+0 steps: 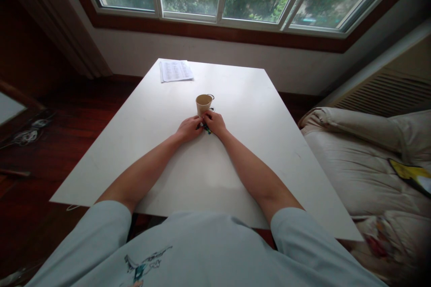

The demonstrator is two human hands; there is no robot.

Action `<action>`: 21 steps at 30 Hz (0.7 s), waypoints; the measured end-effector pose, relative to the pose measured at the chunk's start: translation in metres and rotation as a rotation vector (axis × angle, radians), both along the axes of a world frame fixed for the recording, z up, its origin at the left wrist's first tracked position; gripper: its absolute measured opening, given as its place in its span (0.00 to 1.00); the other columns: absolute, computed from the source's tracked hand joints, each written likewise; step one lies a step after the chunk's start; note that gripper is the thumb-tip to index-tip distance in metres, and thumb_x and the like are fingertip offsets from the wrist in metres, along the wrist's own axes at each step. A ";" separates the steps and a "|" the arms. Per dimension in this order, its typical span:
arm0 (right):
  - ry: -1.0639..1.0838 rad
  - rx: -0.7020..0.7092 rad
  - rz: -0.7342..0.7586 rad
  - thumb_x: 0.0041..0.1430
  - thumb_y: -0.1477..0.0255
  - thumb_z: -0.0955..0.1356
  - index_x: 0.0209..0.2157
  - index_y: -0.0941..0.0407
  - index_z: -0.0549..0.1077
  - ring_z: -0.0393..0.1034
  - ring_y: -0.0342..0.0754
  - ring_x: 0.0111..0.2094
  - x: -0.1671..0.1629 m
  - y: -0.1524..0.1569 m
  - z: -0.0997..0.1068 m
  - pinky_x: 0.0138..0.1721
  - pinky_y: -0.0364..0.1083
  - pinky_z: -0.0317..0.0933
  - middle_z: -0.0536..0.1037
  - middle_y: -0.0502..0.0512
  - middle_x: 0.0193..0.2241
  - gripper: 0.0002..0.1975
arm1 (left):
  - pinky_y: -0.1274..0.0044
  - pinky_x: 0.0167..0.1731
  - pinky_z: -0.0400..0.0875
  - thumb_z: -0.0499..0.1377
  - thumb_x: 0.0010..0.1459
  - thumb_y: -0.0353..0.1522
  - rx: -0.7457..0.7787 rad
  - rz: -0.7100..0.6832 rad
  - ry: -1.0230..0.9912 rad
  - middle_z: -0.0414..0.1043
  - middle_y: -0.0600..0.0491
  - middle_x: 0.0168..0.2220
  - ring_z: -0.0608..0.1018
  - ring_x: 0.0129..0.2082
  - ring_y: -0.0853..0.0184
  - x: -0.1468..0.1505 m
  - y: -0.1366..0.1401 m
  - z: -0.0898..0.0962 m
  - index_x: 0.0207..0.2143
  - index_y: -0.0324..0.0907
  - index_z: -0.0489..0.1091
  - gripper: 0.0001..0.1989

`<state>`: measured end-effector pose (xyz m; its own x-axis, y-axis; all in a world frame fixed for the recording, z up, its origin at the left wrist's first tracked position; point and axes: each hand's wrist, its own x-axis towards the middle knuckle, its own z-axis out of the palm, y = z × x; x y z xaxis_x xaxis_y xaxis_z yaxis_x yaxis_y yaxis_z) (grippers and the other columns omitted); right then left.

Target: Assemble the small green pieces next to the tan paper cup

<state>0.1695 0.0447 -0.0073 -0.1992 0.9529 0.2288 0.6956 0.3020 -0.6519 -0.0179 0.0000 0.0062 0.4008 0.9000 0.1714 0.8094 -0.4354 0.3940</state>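
Note:
A tan paper cup (204, 104) stands upright on the white table, its mouth facing up. Behind its right rim shows a thin dark loop (212, 96). My left hand (190, 129) and my right hand (216, 123) meet just in front of the cup, fingers curled and pinched together. Between and below the fingertips is a small dark cluster with bits of green and blue (207, 130), too small to name. My right fingers overlap the cup's lower front; whether they touch it I cannot tell.
The white table (141, 161) reaches from my body toward the window wall. Printed sheets of paper (176, 71) lie at its far left corner. To the right stands a pale padded sofa (343, 161) with a yellow and black item (412, 175). Cables (28, 136) lie at the left.

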 end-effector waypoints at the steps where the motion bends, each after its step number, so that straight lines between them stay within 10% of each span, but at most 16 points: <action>1: -0.003 -0.001 -0.001 0.73 0.68 0.67 0.43 0.53 0.86 0.80 0.52 0.42 0.000 0.000 0.000 0.46 0.48 0.67 0.89 0.56 0.41 0.13 | 0.69 0.46 0.77 0.61 0.68 0.34 -0.001 0.002 0.002 0.82 0.48 0.48 0.84 0.45 0.57 0.000 0.000 0.001 0.49 0.47 0.81 0.12; 21: 0.009 -0.010 -0.003 0.73 0.69 0.68 0.43 0.53 0.86 0.80 0.52 0.42 -0.002 -0.003 0.005 0.47 0.47 0.67 0.89 0.56 0.41 0.12 | 0.69 0.47 0.76 0.61 0.68 0.34 0.001 -0.012 0.000 0.82 0.47 0.49 0.84 0.46 0.57 -0.001 0.002 -0.002 0.51 0.46 0.81 0.12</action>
<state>0.1679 0.0414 -0.0023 -0.1941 0.9558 0.2210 0.6908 0.2931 -0.6610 -0.0191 0.0018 0.0040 0.4110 0.8951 0.1728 0.8042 -0.4453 0.3937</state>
